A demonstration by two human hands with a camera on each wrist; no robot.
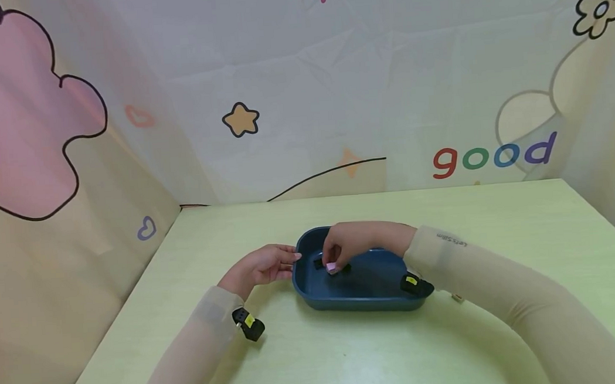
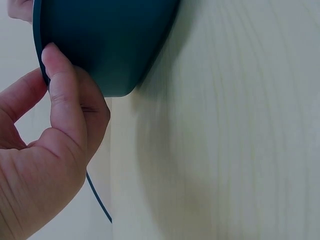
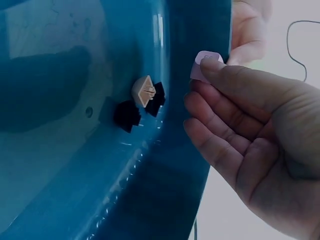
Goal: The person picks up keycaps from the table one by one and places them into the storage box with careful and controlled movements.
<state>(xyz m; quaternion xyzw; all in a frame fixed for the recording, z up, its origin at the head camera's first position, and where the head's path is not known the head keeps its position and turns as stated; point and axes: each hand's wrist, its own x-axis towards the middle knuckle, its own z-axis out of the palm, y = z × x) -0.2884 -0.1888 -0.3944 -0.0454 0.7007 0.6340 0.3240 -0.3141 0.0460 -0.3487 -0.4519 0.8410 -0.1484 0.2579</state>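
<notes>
A blue oval-cornered tray (image 1: 367, 303) stands on the table. My left hand (image 1: 267, 265) grips its left end; in the left wrist view the hand (image 2: 60, 120) has thumb and fingers on the tray's rim (image 2: 37, 35). My right hand (image 1: 349, 242) is over the tray's left part, pinching a small pink piece (image 1: 331, 267). In the right wrist view, thumb and index finger of the right hand (image 3: 260, 115) hold the pink piece (image 3: 199, 70). Near it in the tray (image 3: 65, 155) lie a beige piece (image 3: 143, 91) and two black pieces (image 3: 127, 116).
A small light object (image 1: 457, 298) lies on the table (image 1: 297, 363), partly beside the right forearm. A printed cloth (image 1: 300, 69) hangs behind the table and at its sides. Black wrist cameras (image 1: 249, 325) are strapped to both forearms.
</notes>
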